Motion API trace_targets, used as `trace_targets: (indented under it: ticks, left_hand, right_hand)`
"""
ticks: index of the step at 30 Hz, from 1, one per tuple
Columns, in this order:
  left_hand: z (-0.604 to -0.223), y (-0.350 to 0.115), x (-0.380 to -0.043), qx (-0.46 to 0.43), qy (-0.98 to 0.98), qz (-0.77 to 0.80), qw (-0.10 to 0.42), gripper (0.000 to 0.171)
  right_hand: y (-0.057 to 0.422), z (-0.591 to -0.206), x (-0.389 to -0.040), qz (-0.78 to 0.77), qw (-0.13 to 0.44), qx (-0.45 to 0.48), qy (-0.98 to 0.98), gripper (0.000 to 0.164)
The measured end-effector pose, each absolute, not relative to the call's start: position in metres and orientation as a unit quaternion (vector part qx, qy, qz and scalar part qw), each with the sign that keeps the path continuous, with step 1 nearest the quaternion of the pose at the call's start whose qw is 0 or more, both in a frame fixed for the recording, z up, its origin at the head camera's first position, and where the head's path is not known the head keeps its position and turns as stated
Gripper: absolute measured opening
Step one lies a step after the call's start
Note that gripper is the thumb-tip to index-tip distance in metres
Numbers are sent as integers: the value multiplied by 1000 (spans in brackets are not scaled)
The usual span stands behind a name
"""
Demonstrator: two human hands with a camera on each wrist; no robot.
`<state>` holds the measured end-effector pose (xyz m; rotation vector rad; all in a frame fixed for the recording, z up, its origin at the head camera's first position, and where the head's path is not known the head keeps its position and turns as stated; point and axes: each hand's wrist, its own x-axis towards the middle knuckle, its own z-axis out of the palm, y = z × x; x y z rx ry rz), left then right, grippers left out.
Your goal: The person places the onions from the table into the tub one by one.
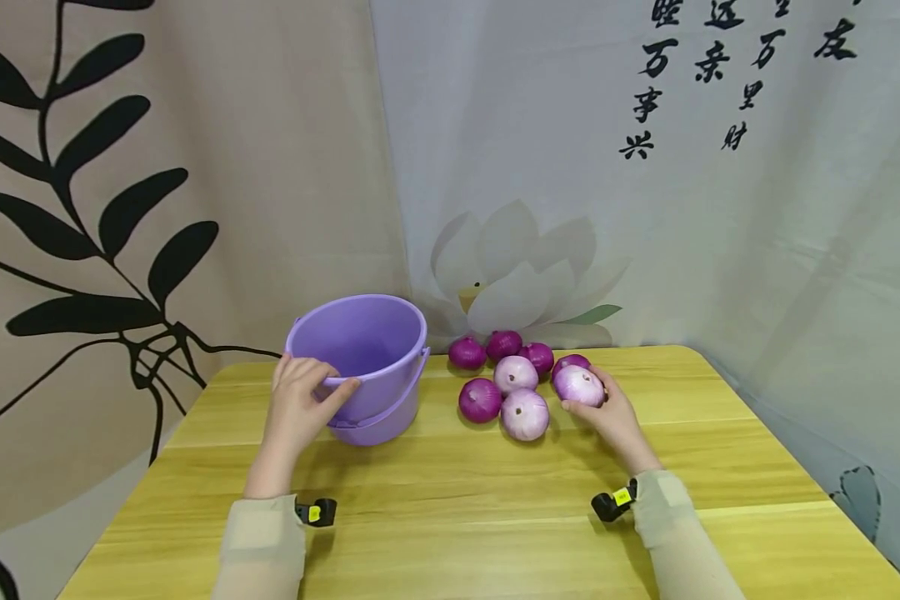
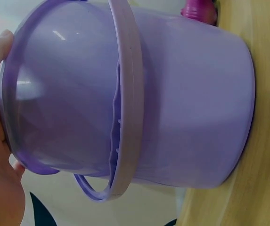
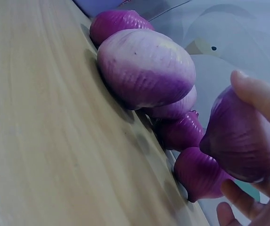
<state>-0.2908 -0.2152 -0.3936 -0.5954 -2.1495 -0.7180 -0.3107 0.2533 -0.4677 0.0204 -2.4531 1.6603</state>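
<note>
An onion [image 1: 579, 386] sits between fingers [image 3: 241, 197] of the right hand [image 1: 617, 419].

I count 8 onions [image 1: 525, 414] on the head feed: 5 dark purple, 3 paler. 1 lilac bucket [image 1: 381, 388], 1 handle [image 2: 131, 94] on it. 2 hands [image 1: 300, 392]: 1 left, 1 right. 2 black wrist cameras [image 1: 326, 512], 1 yellow label [image 1: 622, 497] each. 1 counter [image 1: 457, 533]. 1 lotus [image 1: 513, 287] printed on the backdrop [image 1: 307, 167].
</note>
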Motion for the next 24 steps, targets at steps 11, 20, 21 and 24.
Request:
trace_targets:
  ticks: [11, 20, 21, 24]
  left_hand:
    - [-394, -216, -289, -232, -845, -282, 391, 23]
    - [-392, -215, -290, -234, -845, -281, 391, 24]
    - [-392, -215, -289, -233, -844, -281, 392, 24]
    - [-392, -215, -290, -232, -845, -281, 392, 24]
  right_hand:
    - [252, -463, -314, 528, 94, 21, -844, 91]
    - [255, -456, -316, 472, 96, 48, -875, 89]
    - [254, -455, -316, 468, 96, 49, -877, 89]
    - [255, -454, -316, 460, 93, 55, -881, 89]
